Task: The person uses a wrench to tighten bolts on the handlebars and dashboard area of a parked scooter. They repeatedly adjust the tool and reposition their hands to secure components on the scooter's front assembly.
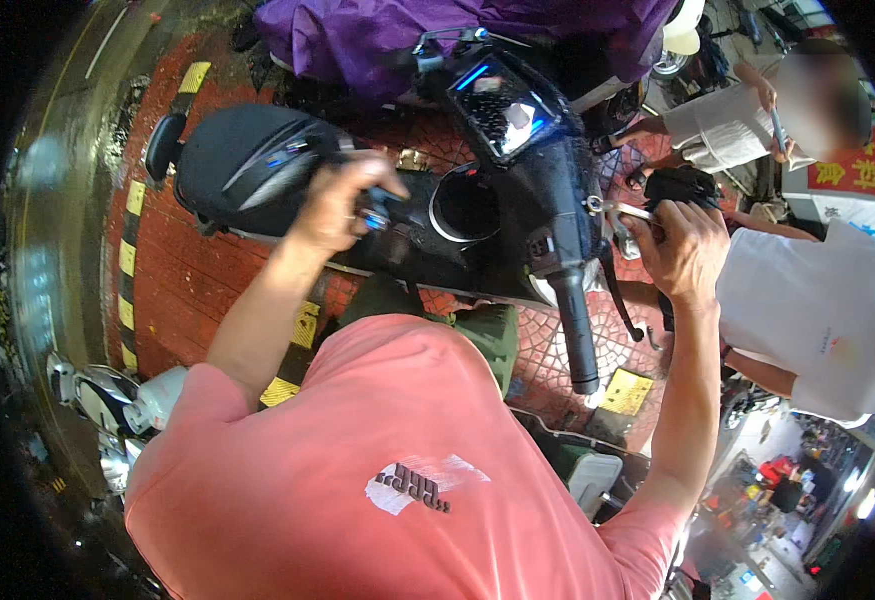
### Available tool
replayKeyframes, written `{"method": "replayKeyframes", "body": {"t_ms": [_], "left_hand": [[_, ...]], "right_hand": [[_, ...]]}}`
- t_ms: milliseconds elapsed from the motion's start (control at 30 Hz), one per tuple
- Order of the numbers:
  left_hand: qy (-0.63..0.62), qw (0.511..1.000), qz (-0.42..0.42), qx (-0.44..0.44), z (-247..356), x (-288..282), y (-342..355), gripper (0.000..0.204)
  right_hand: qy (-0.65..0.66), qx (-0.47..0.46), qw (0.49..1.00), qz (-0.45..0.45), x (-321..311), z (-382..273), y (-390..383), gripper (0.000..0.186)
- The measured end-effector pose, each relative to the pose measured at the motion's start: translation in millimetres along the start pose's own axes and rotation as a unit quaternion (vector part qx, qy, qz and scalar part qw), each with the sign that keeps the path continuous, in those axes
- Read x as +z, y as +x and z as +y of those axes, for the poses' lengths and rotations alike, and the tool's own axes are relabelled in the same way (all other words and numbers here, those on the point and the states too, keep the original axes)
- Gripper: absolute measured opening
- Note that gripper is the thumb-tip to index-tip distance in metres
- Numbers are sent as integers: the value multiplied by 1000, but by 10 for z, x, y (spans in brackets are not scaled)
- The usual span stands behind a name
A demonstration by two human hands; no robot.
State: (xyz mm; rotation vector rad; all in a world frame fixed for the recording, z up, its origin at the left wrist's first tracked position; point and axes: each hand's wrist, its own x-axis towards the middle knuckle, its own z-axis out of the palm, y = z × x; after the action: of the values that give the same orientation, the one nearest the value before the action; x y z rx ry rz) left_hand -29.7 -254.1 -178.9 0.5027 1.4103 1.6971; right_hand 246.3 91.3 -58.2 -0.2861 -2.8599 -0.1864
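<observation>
A black scooter [547,215] stands in front of me, its seat [257,150] to the left and its display [502,110] near the middle. In my right hand [685,245] is a metal wrench [625,208]. Its ring end overlaps the right edge of the scooter's front; whether it sits on a bolt I cannot tell. My left hand [337,205], smeared by motion, is closed around a small dark object with a blue part [372,215], held above the scooter between seat and handlebar. The near handlebar grip [581,355] points toward me, with a brake lever [622,305] beside it.
A purple cover [457,40] drapes over something behind the scooter. Two people in white shirts [807,300] are close on the right. Red paving [207,290] and a yellow-black kerb [129,270] lie left, beside a wet road. A white scooter [107,410] stands at lower left.
</observation>
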Motion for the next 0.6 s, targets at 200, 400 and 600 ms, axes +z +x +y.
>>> {"method": "replayKeyframes", "body": {"t_ms": [200,400,600], "left_hand": [[7,954,300,-22,-97,-632,-212,25],[-1,928,352,-120,-878,-1519,-395,34],[30,897,402,-179,-1331,-2628,-674,36]], "right_hand": [[9,-4,998,57,59,183,-48,55],[-6,-14,999,31,119,191,18,43],[-47,-46,998,18,250,243,12,57]]}}
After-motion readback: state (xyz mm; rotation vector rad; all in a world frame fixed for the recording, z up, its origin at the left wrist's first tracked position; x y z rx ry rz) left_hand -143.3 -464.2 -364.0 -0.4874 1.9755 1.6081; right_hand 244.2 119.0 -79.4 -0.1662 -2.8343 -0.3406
